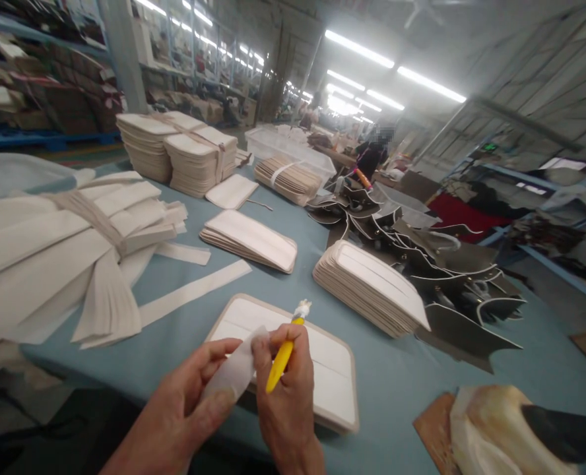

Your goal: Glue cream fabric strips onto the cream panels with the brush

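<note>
My left hand [189,402] pinches a pale, semi-translucent strip [238,366] between thumb and fingers. Thumb and fingers of my right hand [290,389] close on the strip's upper end. That same hand also grips a yellow-handled tool [280,366], slanting up to a whitish, rough-looking end that may be a brush tip. Both hands are over a white rounded panel [330,369] with a beige border and a line along it. It lies at the table's near edge, partly hidden by my hands; whether it is a stack I cannot tell.
Stacks of similar panels [372,287] [248,241] lie beyond my hands, with tied bundles [194,161] farther back. Tied pale strips [50,244] cover the left side. Dark, white-edged pieces [422,264] heap up at right. A stained, pale container [491,429] stands near right. A person [369,158] is far back.
</note>
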`<state>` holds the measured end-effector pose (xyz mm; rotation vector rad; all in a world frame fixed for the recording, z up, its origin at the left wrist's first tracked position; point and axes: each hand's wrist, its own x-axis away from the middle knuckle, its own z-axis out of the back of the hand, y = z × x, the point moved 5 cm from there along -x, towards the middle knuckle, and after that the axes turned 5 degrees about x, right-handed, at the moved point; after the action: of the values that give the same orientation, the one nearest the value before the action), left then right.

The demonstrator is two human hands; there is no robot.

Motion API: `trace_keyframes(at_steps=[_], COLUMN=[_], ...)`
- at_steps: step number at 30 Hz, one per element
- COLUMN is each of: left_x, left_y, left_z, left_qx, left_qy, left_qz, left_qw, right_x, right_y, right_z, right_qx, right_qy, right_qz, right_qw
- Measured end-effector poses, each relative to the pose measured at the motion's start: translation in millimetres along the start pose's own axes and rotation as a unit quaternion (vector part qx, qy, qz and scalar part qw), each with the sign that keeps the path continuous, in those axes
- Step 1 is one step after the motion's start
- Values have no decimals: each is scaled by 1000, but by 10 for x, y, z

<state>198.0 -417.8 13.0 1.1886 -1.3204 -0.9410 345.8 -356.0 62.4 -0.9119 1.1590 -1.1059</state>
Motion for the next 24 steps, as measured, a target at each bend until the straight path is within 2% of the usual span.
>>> trace_keyframes(at_steps=[2,4,8,11,14,17,19,22,24], left_x=[-12,-27,-43,-43,-48,-48,-40,-22,-3], left_y=[47,115,230,250,266,304,330,305,213], left_z=[-36,-67,-177,-257,-319,-363,-413,-516,-535], left_qx=[13,-5,-93,-88,36,123,137,138,126], left_qy=[-32,-35,-36,-22,3,60,87,85,91], left_qz=[44,63,15,-1,9,11,2,-7,-11], left_qw=[998,997,995,996,999,991,987,987,988], right_x=[-24,-42,-57,-58,-23,74,140,204,229], right_y=[-27,-72,-141,-132,-30,96,142,187,217], right_z=[24,59,96,154,243,229,213,208,201], right_qx=[3,19,56,53,11,-39,-44,-29,-21], right_qy=[-62,-109,-163,-124,-56,-71,-73,-44,-34], right_qz=[12,35,70,65,-1,-73,-87,-90,-93], right_qw=[998,993,983,989,998,994,993,995,995])
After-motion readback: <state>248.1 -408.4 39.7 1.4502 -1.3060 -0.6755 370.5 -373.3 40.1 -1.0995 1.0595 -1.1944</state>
